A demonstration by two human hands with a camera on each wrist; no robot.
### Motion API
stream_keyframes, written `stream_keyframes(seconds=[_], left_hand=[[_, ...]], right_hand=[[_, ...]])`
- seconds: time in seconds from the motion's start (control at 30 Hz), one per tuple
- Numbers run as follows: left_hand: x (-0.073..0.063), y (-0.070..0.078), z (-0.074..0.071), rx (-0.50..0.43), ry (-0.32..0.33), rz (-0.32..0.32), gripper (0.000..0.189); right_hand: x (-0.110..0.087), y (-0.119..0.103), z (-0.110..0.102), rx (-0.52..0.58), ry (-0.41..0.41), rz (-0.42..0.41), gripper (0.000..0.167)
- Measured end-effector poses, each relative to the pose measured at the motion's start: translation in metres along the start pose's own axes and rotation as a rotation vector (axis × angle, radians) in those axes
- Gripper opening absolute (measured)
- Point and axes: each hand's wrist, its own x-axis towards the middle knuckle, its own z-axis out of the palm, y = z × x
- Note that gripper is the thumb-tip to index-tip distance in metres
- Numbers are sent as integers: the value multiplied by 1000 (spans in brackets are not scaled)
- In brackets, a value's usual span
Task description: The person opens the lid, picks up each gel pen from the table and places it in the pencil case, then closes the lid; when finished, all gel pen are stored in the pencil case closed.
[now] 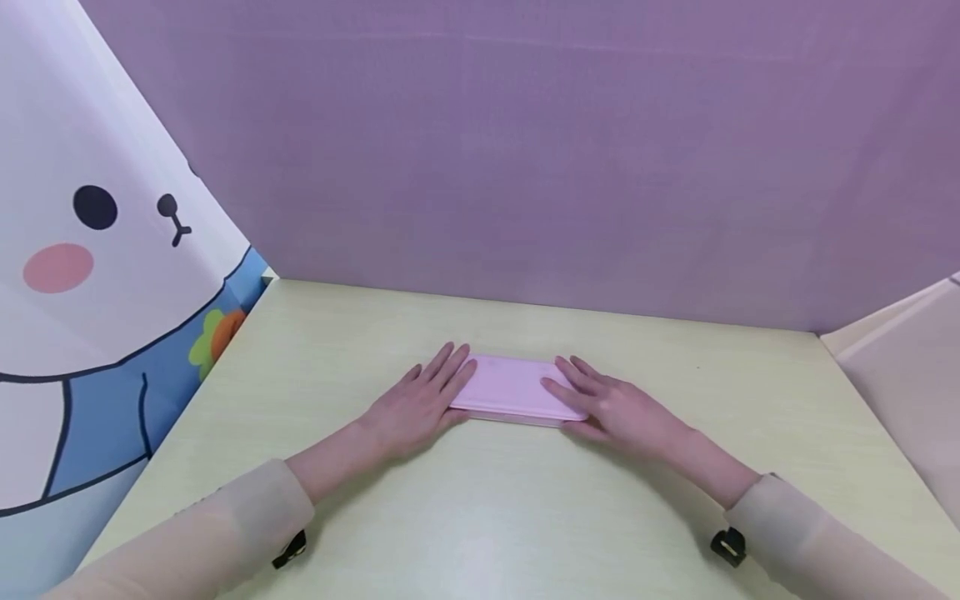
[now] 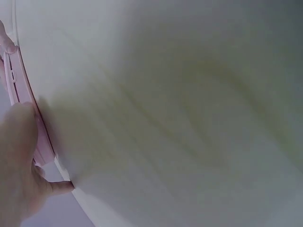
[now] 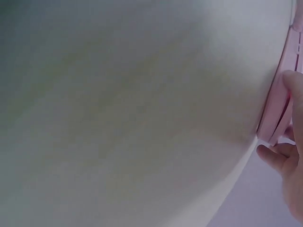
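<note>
A flat pink case (image 1: 513,387) lies on the table between both hands in the head view. My left hand (image 1: 416,410) holds its left end, fingers over the top and thumb along the front side. At the right end, my right hand (image 1: 621,412) grips it likewise, several fingers spread on the lid. In the left wrist view, the front side of the case (image 2: 19,82) shows a seam with small slots, and the thumb presses against it. The right wrist view shows a narrow dark gap along the seam of the case (image 3: 273,113) near the thumb.
The pale wooden table (image 1: 480,508) extends around the case. A purple panel (image 1: 525,167) stands along its back edge. On the left is a panel with a cartoon animal print (image 1: 120,317); a pale panel (image 1: 907,383) stands on the right.
</note>
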Motion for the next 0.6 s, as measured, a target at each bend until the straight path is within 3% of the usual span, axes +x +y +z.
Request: stream_keyframes(seconds=[0.23, 0.6], left_hand=[[-1, 0, 2, 19, 3, 6, 76], [-2, -1, 3, 29, 1, 0, 74]], right_hand=[[-1, -1, 3, -133, 26, -53, 72], [3, -5, -1, -298, -11, -109, 67]])
